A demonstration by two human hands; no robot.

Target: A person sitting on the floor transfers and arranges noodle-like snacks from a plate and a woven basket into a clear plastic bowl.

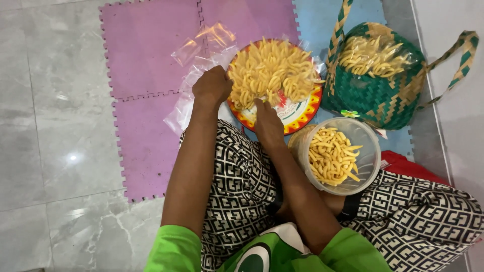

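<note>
Curled into a loose fist, the left hand [212,85] rests at the left rim of the plate [302,113], knuckles up; it seems to pinch a clear bag [194,75], though the fingers are hidden and I cannot tell what they hold. Right hand [267,123] lies at the plate's near edge, fingertips dug into the snacks [272,70], closed around a few of them. These yellow sticks are piled over most of the plate, which has an orange-red patterned rim. More clear bags spread to the left on the purple mat [146,55]. Right of the right wrist, a clear tub [370,156] sits on the lap, half full of the same sticks. Farther right, a green woven basket [373,95] with 2 straps holds another bagged heap. Grey floor [50,126] tiles lie at left.
</note>
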